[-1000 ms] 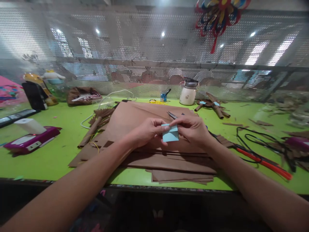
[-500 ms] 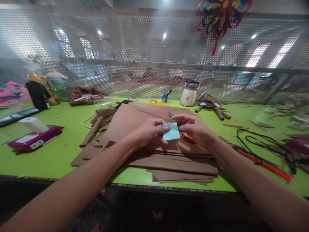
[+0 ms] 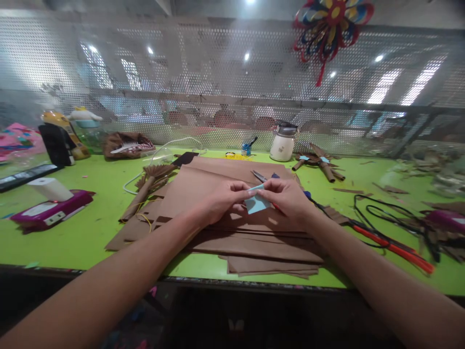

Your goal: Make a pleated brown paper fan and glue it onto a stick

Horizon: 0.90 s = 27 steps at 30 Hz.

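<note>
A small light-blue piece of paper [image 3: 257, 205] is pinched at its upper edge between both hands. My left hand [image 3: 228, 198] grips its left side between thumb and fingers. On its right side, the thumb and fingers of my right hand [image 3: 285, 198] are closed on it. Beneath the hands lies a stack of brown paper sheets [image 3: 203, 182]. Scissors [image 3: 258, 175] rest on the stack behind the hands, their handles partly hidden by my right hand. A rolled brown paper piece with a pleated fan end [image 3: 143, 194] lies left of the stack.
On the green table [image 3: 101, 213], a purple power strip [image 3: 54, 213] with a white plug sits left. A white jar [image 3: 282, 145] and brown paper pieces with blue bands [image 3: 323, 162] stand or lie behind. A red-handled tool with black cord [image 3: 394, 247] lies right.
My right hand has moved left and closed on the paper's upper right edge; before, it was at the paper's right side with fingers raised. The paper's top edge is now bent.
</note>
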### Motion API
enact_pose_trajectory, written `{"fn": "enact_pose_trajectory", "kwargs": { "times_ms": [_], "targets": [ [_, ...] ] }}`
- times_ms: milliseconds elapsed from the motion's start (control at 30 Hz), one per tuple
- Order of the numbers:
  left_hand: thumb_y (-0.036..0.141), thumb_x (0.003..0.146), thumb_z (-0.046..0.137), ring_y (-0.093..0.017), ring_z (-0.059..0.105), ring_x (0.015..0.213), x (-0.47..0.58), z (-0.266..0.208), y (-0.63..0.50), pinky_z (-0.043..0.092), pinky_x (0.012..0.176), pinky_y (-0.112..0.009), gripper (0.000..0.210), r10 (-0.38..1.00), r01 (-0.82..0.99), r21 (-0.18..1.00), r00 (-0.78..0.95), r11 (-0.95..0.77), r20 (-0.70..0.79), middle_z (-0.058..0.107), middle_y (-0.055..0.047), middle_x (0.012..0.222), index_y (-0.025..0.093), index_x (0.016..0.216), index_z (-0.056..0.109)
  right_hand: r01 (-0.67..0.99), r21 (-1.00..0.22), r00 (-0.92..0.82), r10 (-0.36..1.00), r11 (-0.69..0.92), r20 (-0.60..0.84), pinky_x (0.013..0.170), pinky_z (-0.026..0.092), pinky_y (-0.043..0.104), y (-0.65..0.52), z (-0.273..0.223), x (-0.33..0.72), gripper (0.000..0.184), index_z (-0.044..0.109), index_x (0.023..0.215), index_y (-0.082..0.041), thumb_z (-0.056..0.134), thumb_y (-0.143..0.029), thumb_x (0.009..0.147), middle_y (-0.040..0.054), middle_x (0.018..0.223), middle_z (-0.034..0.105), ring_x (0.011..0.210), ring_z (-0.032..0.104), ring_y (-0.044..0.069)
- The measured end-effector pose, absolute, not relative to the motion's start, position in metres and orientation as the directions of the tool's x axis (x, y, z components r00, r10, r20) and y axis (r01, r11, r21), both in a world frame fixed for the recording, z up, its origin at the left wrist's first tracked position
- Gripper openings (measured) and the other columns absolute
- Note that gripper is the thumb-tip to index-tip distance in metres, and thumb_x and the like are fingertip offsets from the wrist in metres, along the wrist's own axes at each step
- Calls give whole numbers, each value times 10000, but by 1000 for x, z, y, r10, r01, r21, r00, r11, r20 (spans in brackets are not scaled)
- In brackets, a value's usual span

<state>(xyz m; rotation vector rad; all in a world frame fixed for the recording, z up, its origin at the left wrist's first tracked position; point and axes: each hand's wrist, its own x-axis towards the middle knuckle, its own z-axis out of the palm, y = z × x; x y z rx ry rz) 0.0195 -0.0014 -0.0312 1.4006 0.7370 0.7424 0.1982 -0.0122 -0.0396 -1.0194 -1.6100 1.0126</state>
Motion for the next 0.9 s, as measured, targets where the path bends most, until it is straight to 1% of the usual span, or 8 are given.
{"fn": "enact_pose_trajectory", "kwargs": {
  "times_ms": [100,200,300,367,533,700,767,900],
  "targets": [
    [382,696,633,-88,547,562,19,-30,-1,461,569,-236,275,833,12,1000,553,7,-12,589,-27,669,114,743,589,213,-905,-243,917,369,317,485,341,217,-7,-42,202,257,618,695,-126,657,-376,651,-11,581,559,510,450,76],
    [359,701,625,-78,505,544,18,-28,0,400,523,-201,244,844,85,993,536,-86,27,580,-24,627,115,695,618,240,-901,-270,916,362,296,492,353,223,-6,-41,205,236,629,712,-130,660,-356,651,-6,589,571,515,466,83],
    [372,708,607,-69,434,491,17,-29,1,326,467,-190,255,848,153,974,525,-169,65,524,5,536,127,641,620,176,-935,-279,926,309,253,537,394,244,-8,-38,206,242,635,727,-138,667,-364,648,5,617,598,542,503,98],
    [390,702,606,-68,402,468,17,-30,1,296,451,-193,268,851,177,965,519,-193,75,492,17,507,132,629,614,119,-953,-278,931,278,237,569,413,255,-9,-36,207,247,637,732,-144,674,-372,643,8,634,611,564,524,106],
    [437,690,603,-58,359,450,17,-33,1,267,444,-196,310,850,163,968,521,-191,80,465,27,521,131,639,597,102,-964,-295,933,246,207,579,410,252,-8,-37,211,254,647,738,-138,668,-378,657,11,638,615,570,525,104],
    [440,695,602,-49,351,441,17,-33,0,265,438,-190,319,833,154,969,547,-193,79,450,34,518,131,624,573,119,-954,-298,927,274,229,583,406,251,-9,-37,209,270,650,760,-136,640,-395,684,13,648,617,568,518,101],
    [431,698,604,-51,383,446,18,-33,0,279,441,-187,310,834,144,973,547,-182,75,470,30,523,132,626,566,162,-936,-293,921,312,257,567,397,244,-9,-36,207,269,650,755,-137,631,-397,688,12,645,612,562,508,99],
    [437,692,609,-64,424,430,19,-32,-2,302,429,-190,311,814,130,988,581,-86,-6,490,27,504,136,640,549,284,-868,-264,903,408,338,494,344,221,-10,-34,203,287,638,699,-131,587,-413,714,2,591,569,516,450,85]
  ]
}}
